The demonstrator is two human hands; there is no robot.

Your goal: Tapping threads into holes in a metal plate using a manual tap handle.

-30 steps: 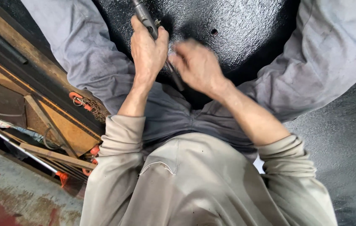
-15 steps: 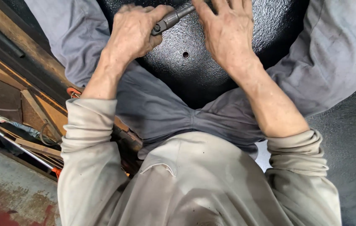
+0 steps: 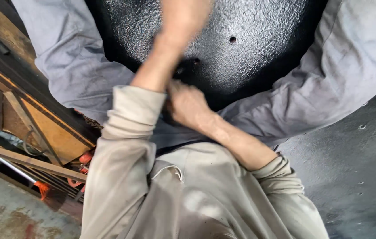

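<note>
A black, rough-textured round metal disc (image 3: 250, 66) with small holes lies between my grey trouser legs. My left arm sweeps up across it in a blur. My left hand (image 3: 183, 11) is smeared at the top edge, and I cannot tell what is in it. My right hand (image 3: 188, 106) rests low at the disc's near edge, by my lap. Its fingers are tucked under my left sleeve and hidden. The dark metal tool seen earlier does not show now.
Wooden boards and a dark metal frame (image 3: 42, 132) stand at the left, with an orange-handled item (image 3: 84, 159) and a thin metal rod (image 3: 6, 163) below them. Stained concrete floor (image 3: 2, 217) is at the bottom left. A black textured surface (image 3: 356, 177) spreads to the right.
My left hand has swung up and to the right, out toward the top edge, and the tool it held is lost from sight. My right hand dropped from the disc's top to its near edge.
</note>
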